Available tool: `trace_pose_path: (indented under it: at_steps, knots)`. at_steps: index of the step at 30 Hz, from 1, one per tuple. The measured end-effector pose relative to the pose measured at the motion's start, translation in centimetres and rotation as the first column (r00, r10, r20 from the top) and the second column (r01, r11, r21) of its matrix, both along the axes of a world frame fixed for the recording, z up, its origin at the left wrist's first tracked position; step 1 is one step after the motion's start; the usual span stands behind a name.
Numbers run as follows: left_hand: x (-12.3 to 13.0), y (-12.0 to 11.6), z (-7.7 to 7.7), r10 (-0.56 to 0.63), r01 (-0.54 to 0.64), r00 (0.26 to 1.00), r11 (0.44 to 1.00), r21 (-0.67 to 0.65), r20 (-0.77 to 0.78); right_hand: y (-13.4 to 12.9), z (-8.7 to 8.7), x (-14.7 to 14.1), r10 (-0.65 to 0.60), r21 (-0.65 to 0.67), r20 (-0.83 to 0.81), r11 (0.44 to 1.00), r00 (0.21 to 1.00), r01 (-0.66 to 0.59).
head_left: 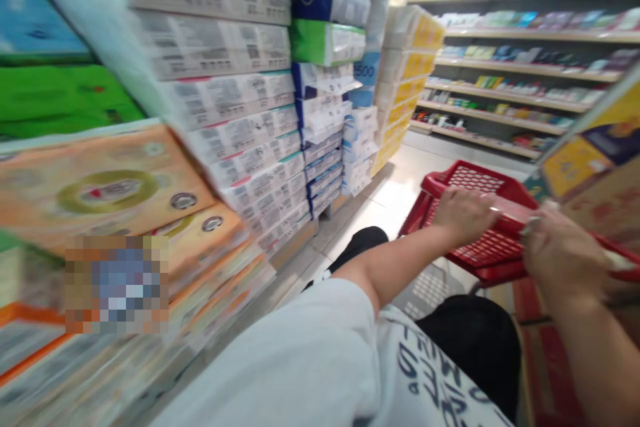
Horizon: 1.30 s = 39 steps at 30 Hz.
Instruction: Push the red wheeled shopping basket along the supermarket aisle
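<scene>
A red shopping cart with a mesh basket stands in front of me, tilted in the view. My left hand is closed over its handle, fingers wrapped round the bar. Further right on the same bar, my right hand is also closed, though its fingers are blurred. Something small and pale shows by its fingertips, too smeared to name. Between the hands, a stretch of the pinkish-red handle is visible. The part of the basket that shows has only mesh in it.
On the left rise stacked white packs, with orange packs nearer me. Yellow-and-white packs stand farther along. Filled shelves line the back. A printed carton borders the cart's right. Pale tiled floor runs between.
</scene>
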<state>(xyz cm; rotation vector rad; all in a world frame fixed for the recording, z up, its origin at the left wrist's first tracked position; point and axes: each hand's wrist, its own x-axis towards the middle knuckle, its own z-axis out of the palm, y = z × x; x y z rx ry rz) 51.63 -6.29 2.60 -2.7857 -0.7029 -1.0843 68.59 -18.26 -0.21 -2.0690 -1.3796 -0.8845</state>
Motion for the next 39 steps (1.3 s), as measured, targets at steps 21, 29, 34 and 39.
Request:
trace_pose_path:
  at_steps: [21,29,34,39]
  knots:
    - [1.3,1.5,-0.1,-0.062,0.054,0.992,0.995,0.08,0.108,-3.0,2.2,1.0,-0.177,-0.014,-0.014,0.984,0.984,0.177]
    - [1.2,1.3,0.0,-0.067,0.059,0.993,0.995,0.08,0.099,-3.9,3.6,2.6,-0.154,-0.029,-0.085,0.988,0.984,0.152]
    - [1.3,0.6,-0.2,-0.041,0.033,0.993,0.997,0.069,0.112,-2.4,6.5,1.9,-0.389,-0.275,-0.276,0.908,0.879,0.316]
    - [1.4,0.4,-0.2,-0.033,0.027,0.993,0.998,0.061,0.109,-2.5,3.0,-1.7,-0.251,-0.011,-0.08,0.968,0.965,0.251]
